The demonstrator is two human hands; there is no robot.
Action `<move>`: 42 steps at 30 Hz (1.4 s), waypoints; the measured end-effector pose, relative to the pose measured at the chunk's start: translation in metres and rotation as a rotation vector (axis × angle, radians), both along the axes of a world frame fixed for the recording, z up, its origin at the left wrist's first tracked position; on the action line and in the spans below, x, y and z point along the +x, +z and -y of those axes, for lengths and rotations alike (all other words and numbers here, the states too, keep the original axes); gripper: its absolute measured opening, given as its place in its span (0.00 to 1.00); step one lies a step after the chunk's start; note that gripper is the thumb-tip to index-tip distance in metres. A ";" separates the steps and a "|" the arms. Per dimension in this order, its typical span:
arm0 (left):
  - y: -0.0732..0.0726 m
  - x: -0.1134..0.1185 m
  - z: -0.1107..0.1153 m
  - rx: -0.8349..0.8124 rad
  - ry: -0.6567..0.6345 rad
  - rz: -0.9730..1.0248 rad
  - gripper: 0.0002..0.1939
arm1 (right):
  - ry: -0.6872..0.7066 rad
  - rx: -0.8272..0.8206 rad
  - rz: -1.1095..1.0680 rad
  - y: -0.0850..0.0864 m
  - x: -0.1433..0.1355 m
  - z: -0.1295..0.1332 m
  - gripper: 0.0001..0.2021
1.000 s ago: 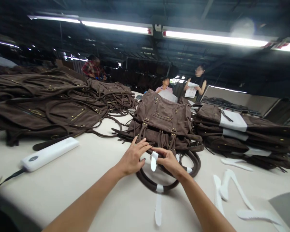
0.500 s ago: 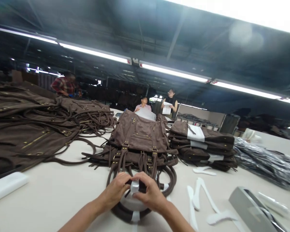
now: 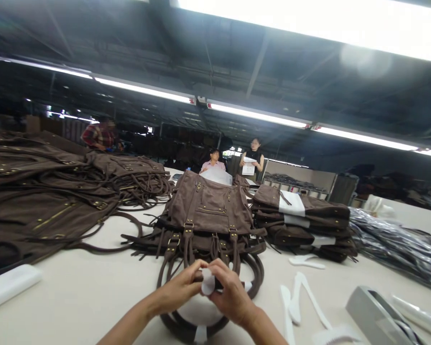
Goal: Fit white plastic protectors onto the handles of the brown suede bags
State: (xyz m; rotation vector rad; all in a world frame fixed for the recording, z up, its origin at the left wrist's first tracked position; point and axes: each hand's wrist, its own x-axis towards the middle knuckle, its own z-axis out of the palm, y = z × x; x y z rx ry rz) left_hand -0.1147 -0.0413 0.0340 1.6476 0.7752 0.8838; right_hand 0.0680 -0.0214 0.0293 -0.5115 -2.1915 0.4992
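Note:
My left hand (image 3: 181,289) is closed on a brown bag handle (image 3: 198,277) from the left. From the other side, my right hand (image 3: 230,291) grips the same handle, thumb and fingers bent. Between my fingertips a small white wrap (image 3: 208,281) curves over the handle; whether it is paper or tape I cannot tell. This handle belongs to a stack of brown bags, topped by a bag (image 3: 210,206) with brass-coloured zips and rivets. Another handle loop nearer me carries a similar white band (image 3: 200,334).
Brown bags (image 3: 53,206) are heaped at left beside a white block (image 3: 12,286). At right are white-banded bags (image 3: 301,218), white shaped pieces (image 3: 296,299), a grey tape dispenser (image 3: 380,316) and clear plastic packaging (image 3: 398,244). Several people (image 3: 252,160) are beyond the table.
The camera view has tilted up a little. My hands have shifted slightly right with the handle, and the white wrap between the fingertips shows a broader face.

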 end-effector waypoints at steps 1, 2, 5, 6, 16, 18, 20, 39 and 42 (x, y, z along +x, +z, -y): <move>-0.003 -0.006 0.002 -0.024 -0.028 -0.013 0.16 | 0.047 0.008 0.024 -0.002 -0.003 0.002 0.15; -0.005 -0.011 0.004 -0.039 -0.052 -0.030 0.20 | 0.088 0.016 0.052 -0.004 -0.007 0.005 0.14; -0.008 -0.020 0.008 -0.017 -0.083 -0.086 0.27 | 0.125 0.043 0.138 -0.010 -0.015 0.010 0.12; -0.008 -0.021 0.009 0.004 -0.078 -0.103 0.27 | 0.105 0.053 0.162 -0.012 -0.016 0.011 0.12; 0.001 -0.014 0.012 0.015 0.008 -0.016 0.20 | -0.005 0.036 0.091 -0.004 -0.008 0.007 0.16; -0.002 -0.014 0.012 0.007 0.038 -0.012 0.19 | -0.026 0.061 0.108 -0.005 -0.007 0.007 0.16; -0.004 -0.014 0.011 0.007 0.052 0.013 0.19 | -0.057 0.110 0.141 -0.004 -0.005 0.009 0.18; -0.028 0.009 0.016 0.508 0.278 -0.414 0.17 | -0.346 -1.419 -0.326 0.004 0.023 0.056 0.35; -0.035 0.012 0.017 0.625 0.303 -0.470 0.18 | -0.344 -1.462 -0.322 0.001 0.016 0.059 0.32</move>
